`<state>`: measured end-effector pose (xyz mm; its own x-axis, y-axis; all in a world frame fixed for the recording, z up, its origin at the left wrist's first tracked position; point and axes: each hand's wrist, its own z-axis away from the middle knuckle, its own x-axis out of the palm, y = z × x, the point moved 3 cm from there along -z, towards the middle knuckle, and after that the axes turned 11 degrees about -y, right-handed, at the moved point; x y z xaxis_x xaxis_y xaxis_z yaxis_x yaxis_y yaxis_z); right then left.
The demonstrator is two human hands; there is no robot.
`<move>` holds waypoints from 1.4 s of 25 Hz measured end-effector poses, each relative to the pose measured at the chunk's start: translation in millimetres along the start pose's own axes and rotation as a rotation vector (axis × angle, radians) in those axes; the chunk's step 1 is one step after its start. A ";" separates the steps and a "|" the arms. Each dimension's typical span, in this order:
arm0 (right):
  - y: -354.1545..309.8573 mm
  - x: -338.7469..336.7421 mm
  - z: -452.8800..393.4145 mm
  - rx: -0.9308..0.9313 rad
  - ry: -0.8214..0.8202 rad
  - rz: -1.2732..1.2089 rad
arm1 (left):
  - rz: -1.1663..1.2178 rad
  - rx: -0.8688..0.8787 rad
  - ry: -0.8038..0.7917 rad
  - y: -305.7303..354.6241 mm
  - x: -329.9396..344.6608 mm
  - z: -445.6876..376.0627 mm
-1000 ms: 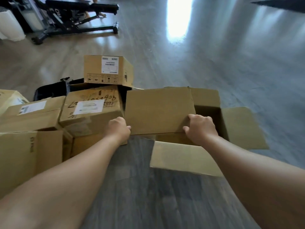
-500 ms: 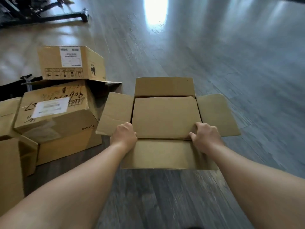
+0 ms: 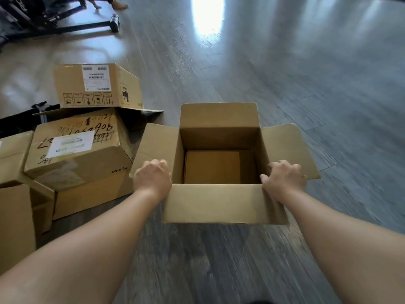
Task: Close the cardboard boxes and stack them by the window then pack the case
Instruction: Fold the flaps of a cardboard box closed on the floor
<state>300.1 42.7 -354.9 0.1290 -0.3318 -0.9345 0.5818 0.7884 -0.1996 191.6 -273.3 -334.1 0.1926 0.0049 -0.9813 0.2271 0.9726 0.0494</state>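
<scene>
Inspector: The open box (image 3: pixel 221 163) stands on the floor (image 3: pixel 306 84) in front of the person, all four flaps out, a flat cardboard piece (image 3: pixel 212 166) lying at its bottom.

Clerk: And the hands?

Inspector: Left hand (image 3: pixel 153 177) rests on the left flap at the near corner, fingers curled over it. Right hand (image 3: pixel 283 177) holds the near right corner, thumb on the rim, fingers curled on the right flap. Each grip is narrow, on cardboard.

Clerk: Progress?

Inspector: Early, by my reading. This box is not yet closed. To its left a labelled box (image 3: pixel 96 85) sits shut atop others, and a scribbled box (image 3: pixel 76 148) lies tilted; a further box (image 3: pixel 15 216) at the left edge seems open. No window stack shows. A black item (image 3: pixel 19 119) behind the pile may be the case; I cannot tell.
</scene>
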 end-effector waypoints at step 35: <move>4.9 13.5 6.6 -0.321 -0.312 -0.074 | 0.116 0.360 -0.378 -19.9 27.5 -8.9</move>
<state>310.0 38.6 -366.5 0.3608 -0.4952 -0.7904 0.3269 0.8608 -0.3901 183.8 -290.4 -363.7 0.5511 -0.0409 -0.8335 0.4840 0.8293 0.2793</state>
